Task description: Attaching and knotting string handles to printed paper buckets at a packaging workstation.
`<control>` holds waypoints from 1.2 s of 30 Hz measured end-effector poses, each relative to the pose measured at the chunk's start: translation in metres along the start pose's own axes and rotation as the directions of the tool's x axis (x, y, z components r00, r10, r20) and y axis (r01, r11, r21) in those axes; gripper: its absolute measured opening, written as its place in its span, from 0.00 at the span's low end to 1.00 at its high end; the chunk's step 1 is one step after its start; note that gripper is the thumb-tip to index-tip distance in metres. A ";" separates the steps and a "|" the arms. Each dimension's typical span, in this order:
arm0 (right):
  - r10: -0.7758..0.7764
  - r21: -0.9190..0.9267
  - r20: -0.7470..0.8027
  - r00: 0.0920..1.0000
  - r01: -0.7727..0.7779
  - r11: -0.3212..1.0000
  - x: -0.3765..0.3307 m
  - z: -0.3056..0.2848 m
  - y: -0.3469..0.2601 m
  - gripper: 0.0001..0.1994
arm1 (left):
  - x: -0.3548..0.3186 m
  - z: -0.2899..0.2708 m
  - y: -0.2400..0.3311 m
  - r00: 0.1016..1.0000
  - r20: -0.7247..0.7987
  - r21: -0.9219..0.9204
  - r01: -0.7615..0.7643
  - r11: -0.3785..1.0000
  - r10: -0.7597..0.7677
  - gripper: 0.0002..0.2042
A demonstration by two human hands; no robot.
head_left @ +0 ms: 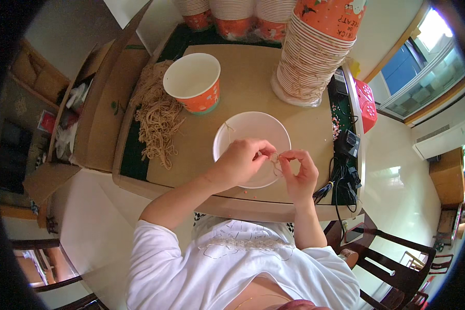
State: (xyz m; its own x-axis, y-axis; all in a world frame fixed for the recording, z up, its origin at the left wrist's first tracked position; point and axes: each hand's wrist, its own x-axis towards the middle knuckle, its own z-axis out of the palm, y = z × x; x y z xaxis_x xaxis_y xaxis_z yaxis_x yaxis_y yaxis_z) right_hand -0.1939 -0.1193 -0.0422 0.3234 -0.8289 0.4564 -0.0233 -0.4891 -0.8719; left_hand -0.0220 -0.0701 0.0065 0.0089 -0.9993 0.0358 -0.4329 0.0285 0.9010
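Note:
A beige string (276, 164) is pinched between the fingertips of my left hand (247, 159) and my right hand (297, 168); a small loop shows between them. Both hands are at the right part of the rim of a white-lined paper bucket (253, 120), whose mouth faces me. On its far left rim another bit of string pokes through. Left of and beyond it stands an orange paper bucket (204, 101) with a white inside, upright and without visible string. My left forearm partly hides the bucket under my hands.
A heap of loose beige strings (157, 121) lies at the left. Tall stacked buckets (312, 67) with string handles rise at the back right; more stacks (232, 20) line the back. Black cables and adapters (349, 147) crowd the right edge. An opened cardboard box (108, 103) stands left.

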 end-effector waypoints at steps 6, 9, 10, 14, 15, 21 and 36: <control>-0.002 0.020 0.001 1.000 0.002 1.000 0.001 0.002 -0.002 0.07 | -0.001 -0.001 0.009 0.999 0.040 0.020 0.007 1.000 -0.008 0.07; -0.015 -0.042 0.014 1.000 0.016 0.999 0.002 0.003 -0.006 0.08 | -0.001 -0.001 0.013 0.999 0.030 0.038 0.028 0.999 -0.030 0.07; -0.015 -0.042 0.014 1.000 0.016 0.999 0.002 0.003 -0.006 0.08 | 0.000 -0.001 0.013 0.999 0.024 0.064 0.047 0.997 -0.048 0.07; -0.048 -0.088 0.010 0.999 0.048 0.995 0.001 0.004 -0.005 0.09 | -0.001 0.001 0.010 0.999 0.013 0.064 0.048 0.997 -0.049 0.06; -0.054 -0.097 0.008 0.999 0.055 0.994 0.001 0.004 -0.005 0.09 | -0.001 0.001 0.010 0.999 0.004 0.050 0.035 0.998 -0.035 0.06; -0.100 -0.124 -0.005 0.995 0.098 0.987 0.002 0.006 -0.004 0.10 | -0.001 0.005 0.004 1.000 -0.007 -0.027 -0.007 1.000 0.007 0.05; -0.158 -0.323 0.181 0.971 0.210 0.923 0.005 -0.003 -0.014 0.11 | -0.001 -0.002 0.001 0.997 -0.005 -0.242 0.079 0.967 -0.083 0.04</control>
State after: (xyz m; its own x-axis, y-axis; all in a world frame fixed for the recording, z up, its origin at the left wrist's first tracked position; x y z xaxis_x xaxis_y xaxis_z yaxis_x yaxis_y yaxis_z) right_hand -0.1951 -0.1173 -0.0273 0.4889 -0.6784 0.5484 -0.2587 -0.7131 -0.6516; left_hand -0.0210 -0.0693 0.0081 0.0494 -0.9981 -0.0369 -0.1995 -0.0461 0.9788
